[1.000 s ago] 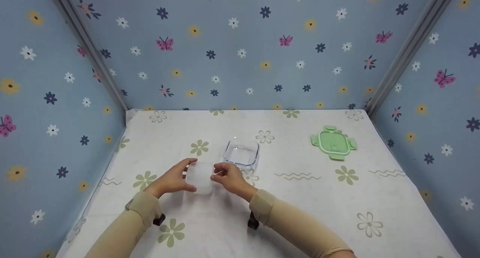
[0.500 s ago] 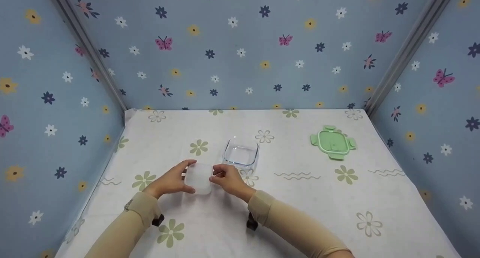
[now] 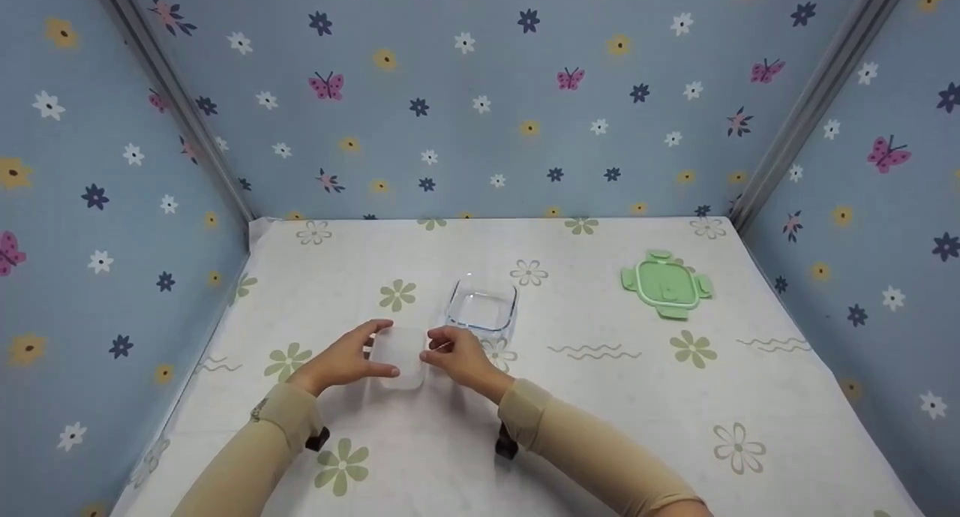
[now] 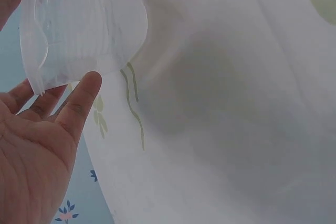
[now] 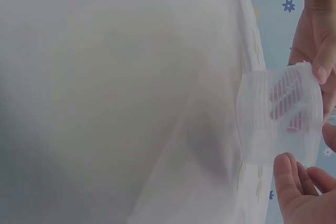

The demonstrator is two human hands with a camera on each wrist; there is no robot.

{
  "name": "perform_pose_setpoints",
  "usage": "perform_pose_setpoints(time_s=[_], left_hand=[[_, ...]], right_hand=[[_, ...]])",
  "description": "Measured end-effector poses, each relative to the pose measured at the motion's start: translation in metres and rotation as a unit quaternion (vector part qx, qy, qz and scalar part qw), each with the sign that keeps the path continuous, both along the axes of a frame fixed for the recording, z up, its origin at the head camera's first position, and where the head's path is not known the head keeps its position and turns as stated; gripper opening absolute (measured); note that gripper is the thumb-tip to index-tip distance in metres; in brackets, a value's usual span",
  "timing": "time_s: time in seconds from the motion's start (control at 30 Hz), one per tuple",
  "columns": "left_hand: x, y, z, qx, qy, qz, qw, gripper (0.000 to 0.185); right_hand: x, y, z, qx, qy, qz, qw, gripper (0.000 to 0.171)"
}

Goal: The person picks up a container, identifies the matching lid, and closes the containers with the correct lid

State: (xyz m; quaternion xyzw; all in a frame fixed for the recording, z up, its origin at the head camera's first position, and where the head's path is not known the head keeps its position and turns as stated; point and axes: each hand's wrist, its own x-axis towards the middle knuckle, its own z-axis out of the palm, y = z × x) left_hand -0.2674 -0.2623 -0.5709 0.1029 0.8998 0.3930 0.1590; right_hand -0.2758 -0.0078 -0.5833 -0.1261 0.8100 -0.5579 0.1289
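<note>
A small translucent white plastic box [image 3: 400, 356] is held between both hands, its top towards the head camera. Through its wall, a slotted part [image 5: 286, 100] shows in the right wrist view. My left hand [image 3: 341, 363] grips the box from the left, with the thumb along its near side and the other fingers at the far and left sides. From the right, my right hand [image 3: 465, 359] holds the box's right edge with bent fingers and thumb. Just beyond, a clear square glass container [image 3: 484, 326] stands on the table, partly behind the right hand.
A green lid with flaps [image 3: 667, 284] lies farther back on the right of the table. The table has a white cloth with flower prints [image 3: 600, 412]. Blue flowered panels [image 3: 495, 89] enclose the back and both sides.
The left thumb has slid a little rightward and inward over the box's near side. The box, the right hand, the glass container and the green lid stay nearly where they were.
</note>
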Motion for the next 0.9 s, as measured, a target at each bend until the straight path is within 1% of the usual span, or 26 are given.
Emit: perform_pose_setpoints(time_s=[0.23, 0.57, 0.7, 0.9], left_hand=[[0.000, 0.002, 0.000, 0.002, -0.018, 0.014, 0.9997, 0.101], [-0.002, 0.002, 0.002, 0.003, -0.034, 0.017, 0.9993, 0.104], [-0.002, 0.001, 0.003, 0.003, -0.036, 0.015, 0.9992, 0.104], [-0.002, 0.001, 0.005, 0.012, -0.031, 0.001, 0.9995, 0.101]], right_hand=[[-0.003, 0.011, 0.004, -0.013, -0.002, -0.003, 1.000, 0.042], [-0.011, 0.030, 0.014, -0.025, 0.021, -0.013, 0.999, 0.035], [-0.014, 0.038, 0.018, -0.022, 0.023, -0.018, 0.999, 0.038], [-0.015, 0.048, 0.022, -0.026, 0.022, -0.024, 0.999, 0.040]])
